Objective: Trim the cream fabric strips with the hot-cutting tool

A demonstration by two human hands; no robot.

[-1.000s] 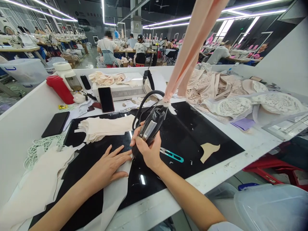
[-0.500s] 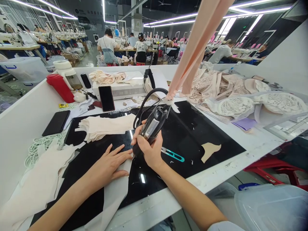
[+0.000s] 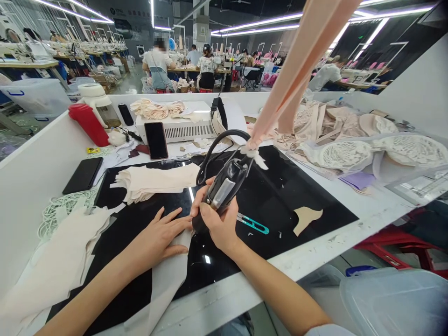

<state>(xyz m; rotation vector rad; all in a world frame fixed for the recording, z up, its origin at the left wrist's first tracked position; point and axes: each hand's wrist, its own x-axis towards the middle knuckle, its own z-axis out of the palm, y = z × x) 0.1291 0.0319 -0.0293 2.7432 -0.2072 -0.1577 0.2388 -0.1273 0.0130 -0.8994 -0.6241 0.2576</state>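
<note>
My right hand (image 3: 219,219) is wrapped round a black corded handheld tool (image 3: 224,186), its lower end down at the black mat (image 3: 280,186). Peach fabric strips (image 3: 290,70) are tied to the tool's top and run upward. My left hand (image 3: 164,235) lies flat with fingers spread, pressing on a pale fabric piece (image 3: 170,280) beside the tool's lower end. What the tool's tip touches is hidden. A teal thread snipper (image 3: 254,225) rests just right of my right hand. Behind my left hand lies a stack of cream fabric pieces (image 3: 157,182).
More cream fabric (image 3: 66,261) lies at left, near green cord (image 3: 58,212) and a dark phone (image 3: 83,176). Another phone (image 3: 156,141) leans on a white box (image 3: 185,128). A lace garment pile (image 3: 336,126) is at back right; a beige scrap (image 3: 307,219) lies on the mat.
The view has shifted slightly. The tool's top and the strips appear a little further right. Both hands keep nearly the same places and holds.
</note>
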